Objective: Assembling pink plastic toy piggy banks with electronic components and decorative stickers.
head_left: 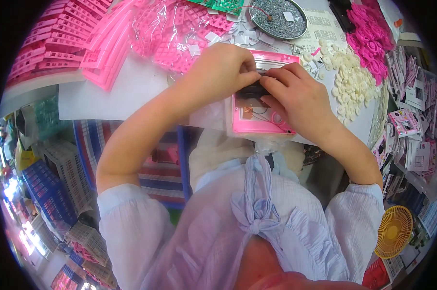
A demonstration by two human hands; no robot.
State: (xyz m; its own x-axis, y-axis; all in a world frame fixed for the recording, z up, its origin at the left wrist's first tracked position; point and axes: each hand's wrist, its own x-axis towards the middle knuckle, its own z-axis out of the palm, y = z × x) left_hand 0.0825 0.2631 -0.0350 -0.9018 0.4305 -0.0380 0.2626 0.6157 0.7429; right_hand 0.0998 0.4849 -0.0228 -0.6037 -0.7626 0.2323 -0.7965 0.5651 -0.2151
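Observation:
A shallow pink plastic casing [257, 129] lies at the table's near edge, open side up, with thin wires and a copper-coloured piece [247, 112] inside. Both my hands are over it. My left hand [228, 70] comes in from the left, its thumb and forefinger closed on a dark, elongated black part [251, 91]. My right hand [298, 96] reaches across the casing's right side, with bent fingers pressed on the same black part. The fingers hide part of it, so its exact kind does not show.
Stacked pink frames [102, 58] and a clear bag of pink grid pieces [175, 38] lie at the left. Behind are a round tray of small metal screws [279, 19] and green circuit boards [223, 5]. Cream round pieces [351, 87] and magenta parts [368, 38] are heaped at right.

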